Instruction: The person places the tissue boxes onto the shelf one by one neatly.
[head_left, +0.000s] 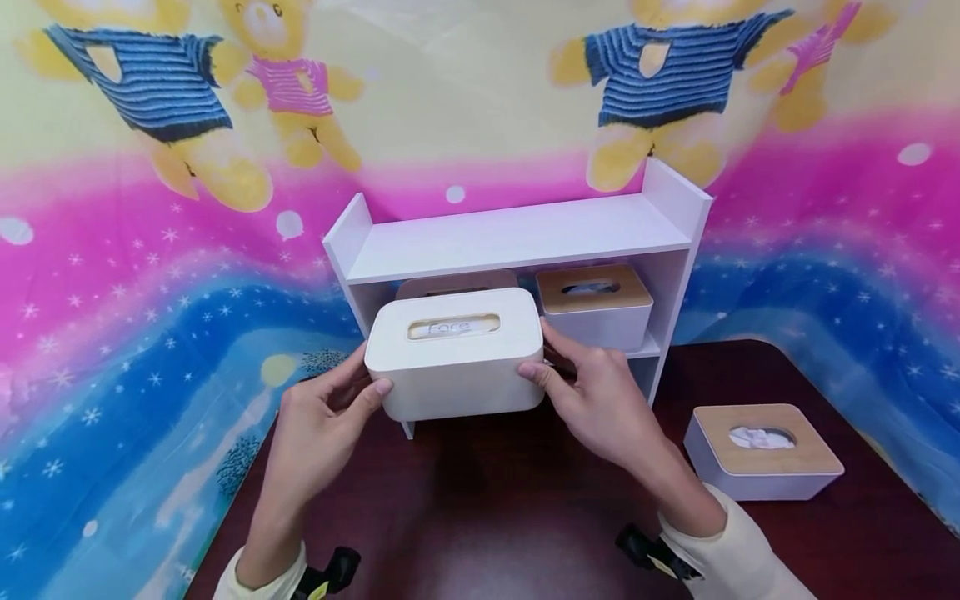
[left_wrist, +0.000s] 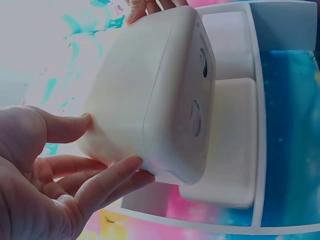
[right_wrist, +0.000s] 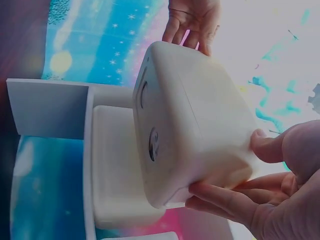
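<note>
White tissue box (head_left: 457, 390) was up off table (head_left: 480, 537), shelf (head_left: 517, 237) at its 12 o'clock | left hand (head_left: 324, 417) grasped its 8 o'clock end, right hand (head_left: 600, 400) its 4 | step: looked like two-handed carry | next move likely called for level, even grip

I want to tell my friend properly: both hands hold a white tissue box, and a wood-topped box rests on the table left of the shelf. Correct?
Not quite: the head view shows the wood-topped box on the table right of the shelf. The left hand and right hand do hold the white tissue box.
</note>
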